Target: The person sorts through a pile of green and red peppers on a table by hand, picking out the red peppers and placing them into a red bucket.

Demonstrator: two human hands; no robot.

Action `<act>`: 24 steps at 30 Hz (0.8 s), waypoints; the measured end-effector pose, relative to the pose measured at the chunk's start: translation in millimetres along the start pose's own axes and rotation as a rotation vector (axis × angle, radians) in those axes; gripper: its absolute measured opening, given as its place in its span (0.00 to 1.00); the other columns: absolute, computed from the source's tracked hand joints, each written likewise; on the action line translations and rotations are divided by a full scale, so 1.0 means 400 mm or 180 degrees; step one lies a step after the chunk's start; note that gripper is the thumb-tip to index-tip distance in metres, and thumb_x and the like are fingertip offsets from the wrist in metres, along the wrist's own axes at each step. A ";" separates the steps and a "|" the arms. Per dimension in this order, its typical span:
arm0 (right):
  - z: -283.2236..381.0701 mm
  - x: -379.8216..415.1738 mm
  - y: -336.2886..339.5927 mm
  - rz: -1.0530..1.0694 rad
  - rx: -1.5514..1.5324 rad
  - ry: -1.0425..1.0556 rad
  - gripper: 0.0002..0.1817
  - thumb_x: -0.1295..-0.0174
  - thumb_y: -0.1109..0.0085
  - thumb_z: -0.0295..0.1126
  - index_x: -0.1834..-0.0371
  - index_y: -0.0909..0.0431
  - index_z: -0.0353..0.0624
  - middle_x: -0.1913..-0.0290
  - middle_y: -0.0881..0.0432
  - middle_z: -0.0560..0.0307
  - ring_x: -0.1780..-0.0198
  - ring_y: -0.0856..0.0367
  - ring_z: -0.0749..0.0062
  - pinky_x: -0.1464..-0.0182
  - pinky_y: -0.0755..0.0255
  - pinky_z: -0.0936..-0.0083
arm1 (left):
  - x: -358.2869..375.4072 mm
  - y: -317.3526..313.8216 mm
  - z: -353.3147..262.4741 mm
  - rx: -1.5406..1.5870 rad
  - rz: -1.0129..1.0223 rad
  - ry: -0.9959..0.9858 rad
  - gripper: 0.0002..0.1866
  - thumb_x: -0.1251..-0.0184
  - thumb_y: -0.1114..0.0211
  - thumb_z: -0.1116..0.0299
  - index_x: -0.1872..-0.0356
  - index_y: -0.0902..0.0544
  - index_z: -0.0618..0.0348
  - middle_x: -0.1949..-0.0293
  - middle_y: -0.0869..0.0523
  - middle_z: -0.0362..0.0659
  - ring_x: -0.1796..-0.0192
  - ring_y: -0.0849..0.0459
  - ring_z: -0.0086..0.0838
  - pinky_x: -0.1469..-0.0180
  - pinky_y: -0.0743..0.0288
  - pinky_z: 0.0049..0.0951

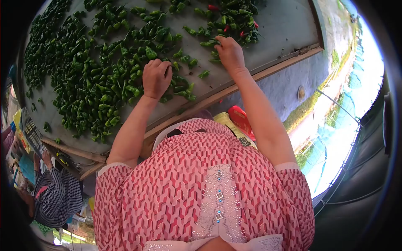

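Many small green peppers (92, 79) are spread over a grey table top (276, 33). My left hand (157, 78) rests at the right edge of the big heap, its fingers curled down; what they hold, if anything, is hidden. Farther right, my right hand (230, 54) has its fingertips pinched at the lower edge of a smaller pepper pile (232, 21), touching a green pepper. A few red peppers (213, 8) show in that smaller pile. Between my hands lie some loose green peppers (204, 74).
A wooden rim (268, 72) edges the table on my side. Below it are a red object (240, 121) and a yellow bag (228, 124). At the lower left, a person in a striped top (58, 196) stands near a dark crate (32, 131).
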State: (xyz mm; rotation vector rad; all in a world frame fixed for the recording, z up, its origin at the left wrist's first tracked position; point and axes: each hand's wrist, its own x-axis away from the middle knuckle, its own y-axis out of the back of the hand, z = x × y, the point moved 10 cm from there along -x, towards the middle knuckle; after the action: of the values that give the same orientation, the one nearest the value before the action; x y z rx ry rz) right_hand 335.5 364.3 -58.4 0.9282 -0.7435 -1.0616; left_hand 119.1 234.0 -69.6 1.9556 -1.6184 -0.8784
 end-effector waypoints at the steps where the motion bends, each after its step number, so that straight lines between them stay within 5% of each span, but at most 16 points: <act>1: 0.005 -0.002 -0.006 -0.0023 0.0204 0.0169 0.12 0.43 0.36 0.32 0.56 0.17 0.47 0.67 0.20 0.48 0.59 0.20 0.53 0.56 0.26 0.62 | -0.001 -0.004 0.000 -0.0042 0.0024 -0.0024 0.03 0.46 0.33 0.71 0.69 0.17 0.53 0.72 0.22 0.41 0.65 0.22 0.38 0.61 0.29 0.38; 4: -0.032 -0.019 0.005 -0.0320 -0.0659 -0.0167 0.09 0.41 0.35 0.32 0.60 0.16 0.43 0.71 0.19 0.54 0.66 0.19 0.62 0.62 0.26 0.68 | -0.019 -0.007 -0.013 -0.0181 0.0050 -0.0139 0.03 0.46 0.33 0.71 0.69 0.17 0.53 0.72 0.23 0.41 0.65 0.22 0.38 0.61 0.30 0.38; 8: -0.157 0.012 0.048 -0.0347 -0.2366 -0.1827 0.09 0.38 0.33 0.34 0.63 0.17 0.38 0.74 0.24 0.70 0.74 0.30 0.87 0.71 0.35 0.87 | -0.008 -0.009 -0.007 -0.0146 0.0003 -0.0180 0.03 0.46 0.33 0.71 0.69 0.18 0.53 0.72 0.23 0.41 0.65 0.22 0.38 0.61 0.30 0.38; 11: -0.266 -0.014 0.105 -0.0598 -0.1985 -0.1788 0.09 0.40 0.33 0.32 0.64 0.16 0.36 0.74 0.21 0.65 0.73 0.28 0.82 0.69 0.31 0.81 | -0.013 -0.009 -0.018 -0.0165 -0.0094 -0.0178 0.03 0.45 0.34 0.71 0.69 0.18 0.53 0.72 0.22 0.41 0.65 0.22 0.38 0.60 0.30 0.37; 15: -0.230 -0.065 0.057 0.0202 -0.0763 -0.0947 0.13 0.44 0.31 0.35 0.61 0.16 0.39 0.68 0.14 0.54 0.68 0.17 0.68 0.63 0.25 0.72 | -0.017 -0.007 -0.022 -0.0197 -0.0089 -0.0146 0.03 0.45 0.34 0.71 0.69 0.18 0.53 0.72 0.22 0.42 0.65 0.22 0.38 0.60 0.30 0.38; 16: -0.212 -0.062 0.047 0.0133 -0.0501 -0.0820 0.14 0.46 0.31 0.37 0.61 0.16 0.40 0.66 0.14 0.49 0.63 0.15 0.57 0.59 0.24 0.65 | -0.017 -0.008 -0.021 -0.0198 -0.0082 -0.0147 0.03 0.45 0.34 0.71 0.69 0.18 0.53 0.72 0.22 0.42 0.65 0.22 0.38 0.60 0.30 0.38; 20: -0.188 -0.074 0.051 0.0028 -0.0246 -0.0710 0.14 0.47 0.32 0.37 0.62 0.17 0.39 0.64 0.15 0.46 0.61 0.17 0.49 0.57 0.24 0.60 | -0.027 -0.014 -0.042 -0.0271 -0.0083 -0.0157 0.03 0.45 0.35 0.71 0.69 0.18 0.54 0.72 0.22 0.42 0.64 0.22 0.39 0.59 0.30 0.38; 24: -0.187 -0.074 0.034 0.0158 -0.0562 -0.0444 0.14 0.45 0.32 0.37 0.64 0.18 0.37 0.70 0.18 0.49 0.69 0.20 0.58 0.63 0.27 0.65 | -0.026 -0.015 -0.049 -0.0385 -0.0044 -0.0114 0.03 0.45 0.35 0.71 0.69 0.18 0.54 0.71 0.22 0.42 0.64 0.22 0.39 0.59 0.29 0.39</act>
State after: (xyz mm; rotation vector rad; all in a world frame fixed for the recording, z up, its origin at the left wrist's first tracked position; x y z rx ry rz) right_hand 395.7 414.8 -80.4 0.6871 -0.7701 -1.1370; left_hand 136.2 244.3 -58.3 1.8804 -1.5357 -0.9982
